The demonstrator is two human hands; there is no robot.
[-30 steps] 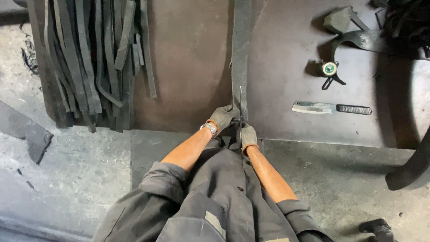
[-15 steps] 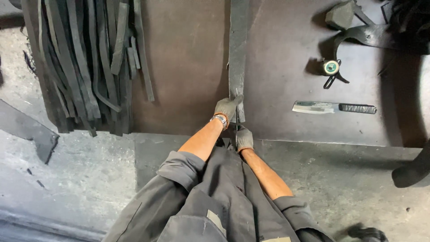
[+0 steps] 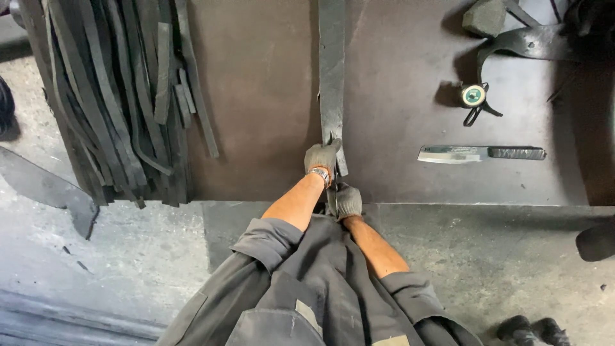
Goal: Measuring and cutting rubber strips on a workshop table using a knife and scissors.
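While both gloved hands clamp the strip (image 3: 332, 77) | board (image 3: 269, 96) bare beside | knife (image 3: 480, 154) apart

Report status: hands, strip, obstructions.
Left hand gripping the dark rubber strip. Right hand gripping its near end. Knife lies clear, to the right.

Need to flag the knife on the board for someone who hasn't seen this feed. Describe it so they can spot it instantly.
Start at the dark brown board and look right of the long dark strip that both gloved hands grip. The knife lies flat and alone there, below the small round green-faced tool; it is the only thing with a bright metal blade.
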